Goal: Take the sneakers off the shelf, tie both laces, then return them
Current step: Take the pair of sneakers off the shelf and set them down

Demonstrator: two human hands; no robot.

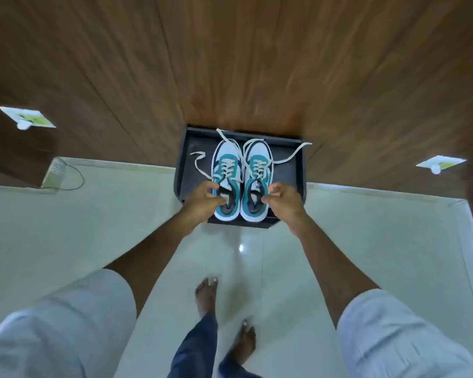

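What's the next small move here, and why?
Probably close each hand on its sneaker's collar and lift the pair off the shelf. Both sneakers sit side by side on the dark shelf, toes to the wall, laces untied and splayed outward. The left hand curls at the left sneaker opening; the right hand hovers beside the right sneaker, grip not yet closed.

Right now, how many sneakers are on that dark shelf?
2. The left teal-and-white sneaker sits beside the left hand; the right teal-and-white sneaker sits beside the right hand. Both rest side by side on the dark shelf, laces untied.
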